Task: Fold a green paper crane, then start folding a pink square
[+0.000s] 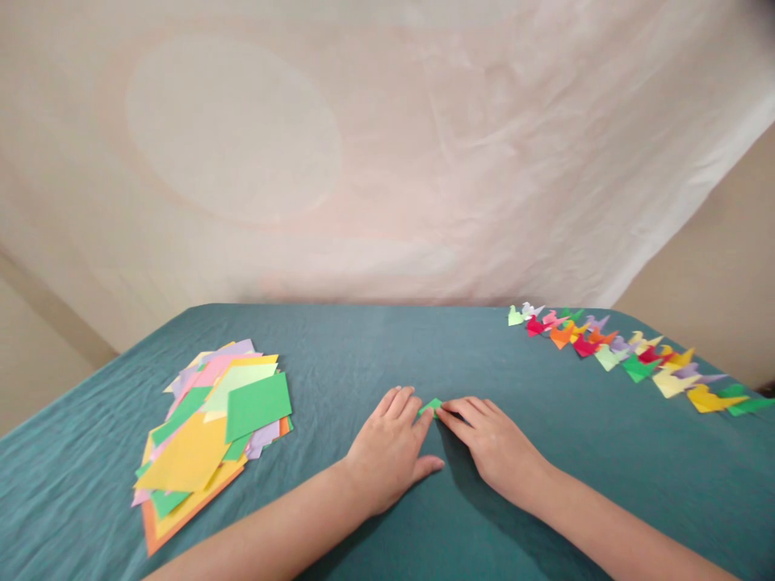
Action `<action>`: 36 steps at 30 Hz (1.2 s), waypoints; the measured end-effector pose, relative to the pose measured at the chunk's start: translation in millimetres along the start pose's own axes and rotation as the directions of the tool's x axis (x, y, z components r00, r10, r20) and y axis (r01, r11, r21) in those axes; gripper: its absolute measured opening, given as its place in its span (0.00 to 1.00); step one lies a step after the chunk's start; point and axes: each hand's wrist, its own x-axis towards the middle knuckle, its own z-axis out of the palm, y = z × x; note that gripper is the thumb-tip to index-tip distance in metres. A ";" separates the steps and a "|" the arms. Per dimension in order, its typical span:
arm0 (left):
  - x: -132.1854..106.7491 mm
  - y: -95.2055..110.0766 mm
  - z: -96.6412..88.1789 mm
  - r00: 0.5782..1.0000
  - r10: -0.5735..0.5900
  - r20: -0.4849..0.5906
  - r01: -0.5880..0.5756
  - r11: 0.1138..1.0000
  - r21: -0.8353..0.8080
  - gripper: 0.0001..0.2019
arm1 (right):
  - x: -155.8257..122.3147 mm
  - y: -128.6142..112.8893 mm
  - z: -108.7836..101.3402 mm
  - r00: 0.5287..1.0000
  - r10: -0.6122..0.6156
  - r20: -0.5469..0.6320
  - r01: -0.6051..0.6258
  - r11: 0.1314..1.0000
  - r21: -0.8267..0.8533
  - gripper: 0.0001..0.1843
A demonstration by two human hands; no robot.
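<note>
Both your left hand and right hand are lying flat, unclenched, fingertips pinning the green paper fold right between them.

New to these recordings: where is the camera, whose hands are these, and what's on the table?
No machine here: a person works bare-handed, and the single picture comes from a camera on their head, looking down. The left hand and right hand lie flat on the teal tablecloth, fingers touching a small green paper between them; nothing is gripped. A pile of coloured paper squares lies at left, a row of folded paper figures at right.
</note>
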 end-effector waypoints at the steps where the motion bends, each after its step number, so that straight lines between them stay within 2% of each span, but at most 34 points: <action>1: -0.3 0.2 0.0 1.000 -0.002 0.001 0.002 1.000 -0.003 0.29 | 0.1 -0.1 0.0 1.000 0.003 0.011 -0.003 1.000 -0.005 0.21; 6: -1.6 -5.6 -5.3 1.000 0.016 -0.011 -0.016 0.998 -0.055 0.28 | 1.0 -0.4 0.1 1.000 0.002 0.025 -0.001 1.000 -0.028 0.21; 9: 0.5 -15.2 -6.9 0.999 0.036 -0.020 -0.039 0.986 -0.161 0.21 | 2.0 -1.0 -0.8 0.999 -0.006 0.034 0.007 0.999 -0.035 0.21; 13: 6.3 -26.8 2.1 0.995 -0.070 -0.073 0.038 0.927 -0.374 0.09 | 1.9 -1.4 -0.6 0.999 0.000 0.043 0.002 0.999 -0.041 0.21; 17: 12.3 -33.2 14.2 0.981 -0.164 -0.106 0.092 0.866 -0.492 0.05 | 1.4 -0.6 1.3 0.999 -0.004 0.041 0.006 0.999 -0.049 0.22; 21: 17.3 -37.4 16.4 0.983 -0.156 -0.094 0.086 0.852 -0.516 0.02 | 1.9 -0.3 1.4 1.000 -0.013 0.019 0.014 0.999 -0.051 0.23; 26: 22.2 -39.6 10.2 0.989 -0.141 -0.053 0.093 0.851 -0.517 0.03 | 2.1 -1.1 0.6 1.000 -0.017 0.022 0.018 0.998 -0.061 0.22; 31: 26.2 -40.6 7.8 0.992 -0.123 0.009 0.113 0.877 -0.467 0.03 | 2.3 -2.3 -0.5 1.000 -0.019 0.009 0.019 0.997 -0.071 0.21; 36: 25.9 -42.1 8.1 0.995 -0.097 0.022 0.097 0.896 -0.432 0.04 | 3.2 -3.7 -3.2 1.000 -0.017 0.020 0.019 0.996 -0.092 0.21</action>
